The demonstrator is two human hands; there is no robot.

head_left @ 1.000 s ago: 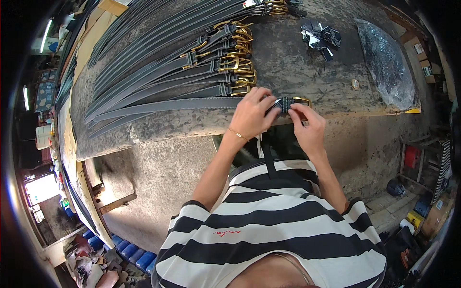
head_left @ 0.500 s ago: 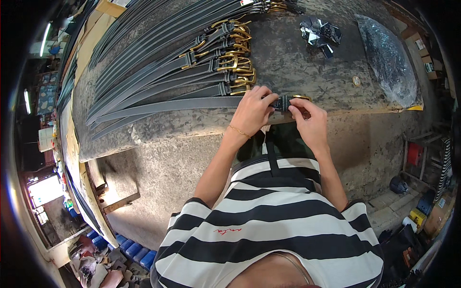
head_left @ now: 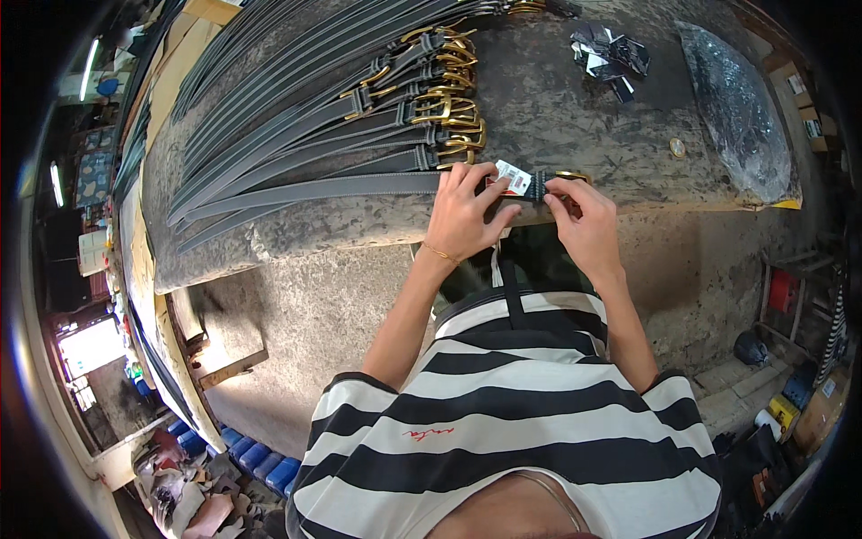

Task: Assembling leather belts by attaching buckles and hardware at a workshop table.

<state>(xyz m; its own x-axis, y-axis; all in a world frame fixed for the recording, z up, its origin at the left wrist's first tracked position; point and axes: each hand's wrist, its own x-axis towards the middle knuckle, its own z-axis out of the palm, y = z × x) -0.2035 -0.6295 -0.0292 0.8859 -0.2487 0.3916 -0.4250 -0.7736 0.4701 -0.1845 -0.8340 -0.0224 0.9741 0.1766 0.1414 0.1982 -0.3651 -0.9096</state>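
A dark grey belt [head_left: 341, 190] with pale edge stitching lies along the near edge of the table. Its gold buckle [head_left: 573, 175] is at the right end, partly behind my fingers. On the belt, beside the keeper loop [head_left: 538, 186], sits a small white hang tag [head_left: 512, 178] with print and a red part. My left hand [head_left: 462, 211] lies over the belt, its curled fingers on the tag and its thumb held apart below. Thumb and forefinger of my right hand [head_left: 585, 220] pinch at the belt's edge by the loop and buckle; the exact grip is partly hidden.
Many similar belts [head_left: 296, 108] lie fanned across the table's left half, gold buckles [head_left: 453, 108] toward the middle. Farther right are a pile of small black and white tags [head_left: 611, 58], a round disc [head_left: 677, 146] and a clear plastic bag [head_left: 736, 108]. Blue containers [head_left: 260, 463] stand at lower left.
The white hang tag now shows on the belt under my left fingers, where only dark material was visible before. My left thumb has moved down, away from the belt. My right hand stays by the buckle.
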